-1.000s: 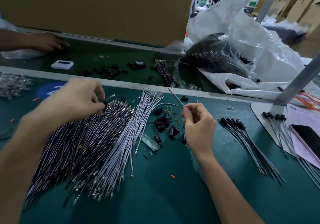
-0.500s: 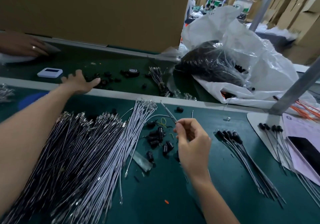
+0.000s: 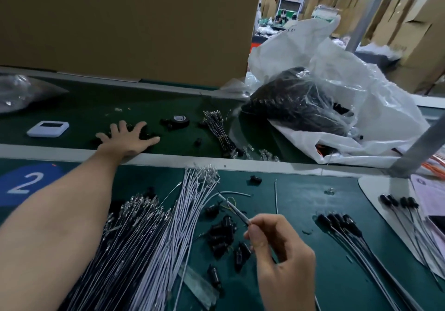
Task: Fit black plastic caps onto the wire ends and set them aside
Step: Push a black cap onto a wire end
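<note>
We pinch the wire (image 3: 234,208) between thumb and forefinger of the right hand (image 3: 281,255). Its long axis runs diagonally, free end pointing away and left over the loose black caps (image 3: 221,233) on the counter (image 3: 301,204). Our left hand (image 3: 127,141), at the rail (image 3: 216,162) 0.5 s ago, now lies beyond it, fingers spread flat on the far caps (image 3: 146,134).

White "2" on blue patch (image 3: 22,185)
</note>
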Demonstrator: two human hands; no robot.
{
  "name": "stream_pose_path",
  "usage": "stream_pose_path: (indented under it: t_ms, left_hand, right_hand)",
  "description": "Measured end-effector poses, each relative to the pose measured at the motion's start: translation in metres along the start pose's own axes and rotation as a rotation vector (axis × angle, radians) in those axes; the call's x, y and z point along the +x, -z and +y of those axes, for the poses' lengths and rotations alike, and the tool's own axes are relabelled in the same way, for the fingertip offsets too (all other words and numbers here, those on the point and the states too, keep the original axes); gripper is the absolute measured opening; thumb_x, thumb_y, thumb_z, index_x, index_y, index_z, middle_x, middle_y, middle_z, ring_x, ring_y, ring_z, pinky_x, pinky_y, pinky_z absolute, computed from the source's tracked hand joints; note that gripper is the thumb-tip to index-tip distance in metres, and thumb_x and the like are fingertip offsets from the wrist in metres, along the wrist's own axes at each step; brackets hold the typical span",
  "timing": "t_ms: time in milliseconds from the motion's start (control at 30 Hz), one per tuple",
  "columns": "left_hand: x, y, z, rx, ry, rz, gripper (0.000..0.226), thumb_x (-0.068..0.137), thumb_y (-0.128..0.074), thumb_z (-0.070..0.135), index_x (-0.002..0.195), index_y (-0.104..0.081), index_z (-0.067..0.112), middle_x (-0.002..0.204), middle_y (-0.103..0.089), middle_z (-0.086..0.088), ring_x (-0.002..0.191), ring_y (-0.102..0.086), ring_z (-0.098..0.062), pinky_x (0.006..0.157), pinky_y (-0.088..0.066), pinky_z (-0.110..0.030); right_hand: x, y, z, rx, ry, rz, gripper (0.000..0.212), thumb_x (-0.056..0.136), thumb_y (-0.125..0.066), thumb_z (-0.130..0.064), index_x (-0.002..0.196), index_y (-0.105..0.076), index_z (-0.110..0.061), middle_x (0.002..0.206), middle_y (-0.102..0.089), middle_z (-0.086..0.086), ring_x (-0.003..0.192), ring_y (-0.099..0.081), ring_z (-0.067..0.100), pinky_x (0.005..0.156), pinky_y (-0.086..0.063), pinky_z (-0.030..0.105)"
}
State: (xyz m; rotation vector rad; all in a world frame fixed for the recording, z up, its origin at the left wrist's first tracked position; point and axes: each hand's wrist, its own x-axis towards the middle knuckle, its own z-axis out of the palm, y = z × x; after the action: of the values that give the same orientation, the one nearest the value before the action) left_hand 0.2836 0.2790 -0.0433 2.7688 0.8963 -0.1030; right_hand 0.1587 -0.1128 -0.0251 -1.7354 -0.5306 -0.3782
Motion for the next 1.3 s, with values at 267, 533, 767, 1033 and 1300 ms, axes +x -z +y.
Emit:
stream_pose_path:
  t_ms: [267, 533, 767, 1033, 1300]
  left_hand:
    - [-0.002, 0.002, 0.008, -0.095, -0.131, 0.234, 0.028, 0.105, -0.032, 0.035, 0.099, -0.041, 0.009, 0.096, -0.052, -0.020, 0.082, -0.051, -0.035, 0.074, -0.042, -0.044]
    - [-0.027, 0.015, 0.027, -0.175, -0.050, 0.368, 0.026, 0.094, -0.043, 0.003, 0.073, -0.058, -0.002, 0.068, -0.056, -0.015, 0.064, -0.056, -0.031, 0.064, -0.046, -0.038]
    - [-0.084, 0.050, 0.080, -0.419, -0.327, 0.375, 0.041, 0.096, -0.050, 0.017, 0.056, -0.044, 0.005, 0.057, -0.048, -0.012, 0.052, -0.043, -0.024, 0.056, -0.038, -0.032]
    - [-0.234, 0.000, 0.133, -0.338, -0.446, 0.104, 0.042, 0.095, -0.051, 0.029, 0.059, -0.047, 0.010, 0.056, -0.048, 0.000, 0.049, -0.040, -0.018, 0.045, -0.028, -0.026]
    - [-0.279, -0.034, 0.124, -0.604, -0.469, 0.462, 0.019, 0.096, -0.059, 0.022, 0.100, -0.075, 0.013, 0.099, -0.071, 0.003, 0.108, -0.053, -0.020, 0.100, -0.039, -0.042]
  right_hand:
    - [-0.001, 0.000, 0.000, -0.039, -0.004, -0.032, 0.007, 0.085, -0.059, -0.026, 0.086, -0.063, -0.032, 0.070, -0.067, -0.010, 0.066, -0.065, 0.011, 0.062, -0.052, 0.020]
    - [0.001, 0.003, 0.008, -0.077, -0.006, -0.017, 0.029, 0.086, -0.067, 0.000, 0.078, -0.064, -0.029, 0.066, -0.065, -0.011, 0.060, -0.062, 0.009, 0.060, -0.048, 0.015]
    - [0.011, 0.010, 0.006, -0.044, -0.065, 0.037, 0.024, 0.090, -0.065, -0.010, 0.079, -0.063, -0.032, 0.070, -0.067, -0.008, 0.063, -0.061, 0.013, 0.055, -0.049, 0.021]
    - [0.021, 0.017, 0.005, -0.010, -0.147, 0.101, 0.024, 0.092, -0.063, -0.006, 0.080, -0.062, -0.027, 0.069, -0.067, -0.003, 0.067, -0.064, 0.020, 0.065, -0.054, 0.034]
    - [0.018, 0.018, 0.004, -0.019, -0.139, 0.061, 0.019, 0.092, -0.063, -0.007, 0.081, -0.064, -0.022, 0.071, -0.068, -0.003, 0.068, -0.065, 0.016, 0.064, -0.054, 0.024]
